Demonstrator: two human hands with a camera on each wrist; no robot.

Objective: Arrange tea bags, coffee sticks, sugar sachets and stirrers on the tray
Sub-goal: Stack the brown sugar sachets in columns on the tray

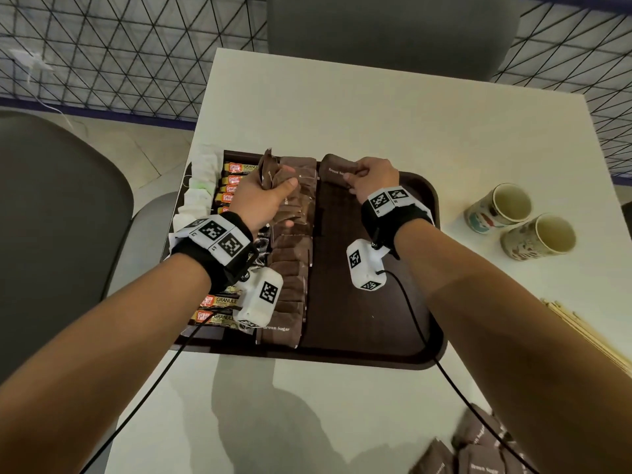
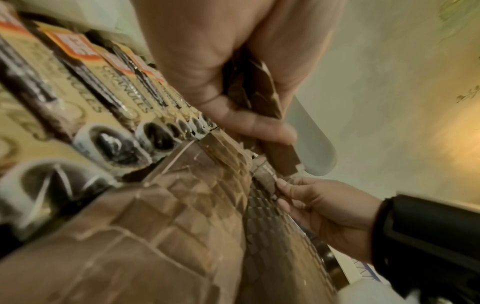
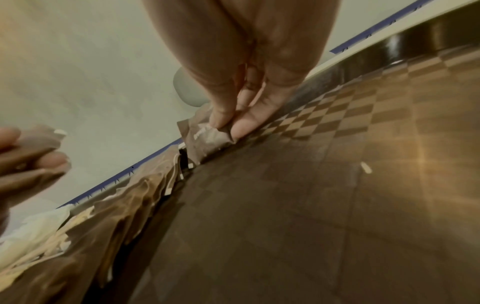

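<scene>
Right hand (image 1: 374, 179) pinches one brown sugar sachet (image 1: 337, 172) at the far edge of the brown tray (image 1: 403, 330) — sachet touching the tray. Left hand (image 1: 263, 200) grips a bunch of sachets (image 1: 270, 169) above the sachet row (image 1: 290, 268).

Café: table (image 1: 376, 107), paper cups (image 1: 519, 222)

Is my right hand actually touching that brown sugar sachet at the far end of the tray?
Touching. The right wrist view shows the right hand pinching the brown sugar sachet, fingertips pressed onto it.
</scene>
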